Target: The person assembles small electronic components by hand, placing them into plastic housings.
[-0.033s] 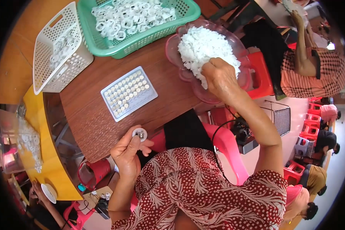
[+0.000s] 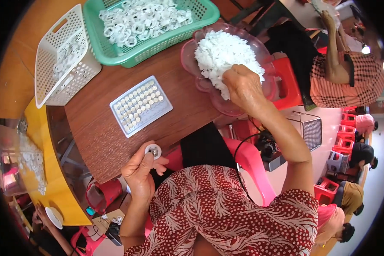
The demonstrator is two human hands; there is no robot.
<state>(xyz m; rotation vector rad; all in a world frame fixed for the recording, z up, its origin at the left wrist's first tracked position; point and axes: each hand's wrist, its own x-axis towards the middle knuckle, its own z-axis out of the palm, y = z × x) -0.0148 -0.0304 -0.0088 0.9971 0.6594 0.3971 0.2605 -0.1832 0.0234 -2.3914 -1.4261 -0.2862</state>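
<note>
My left hand [image 2: 138, 173] is raised near the table's front edge and pinches a small white ring with a metal centre [image 2: 152, 151] between thumb and fingers. My right hand [image 2: 243, 87] reaches into a pink scalloped bowl [image 2: 187, 55]. Its fingers curl down into the heap of small white pieces [image 2: 219, 51], so the fingertips are hidden. Between the hands, a grey tray [image 2: 141, 105] lies on the brown table [image 2: 102, 141], with rows of small round pieces filling most of its pockets.
A green basket [image 2: 200, 19] of white rings stands at the back, with a white basket [image 2: 62, 55] tilted to its left. A yellow table [image 2: 51, 183] with a clear container [image 2: 13, 158] is on the left. Another person [image 2: 345, 72] sits at upper right, near red stools [image 2: 345, 149].
</note>
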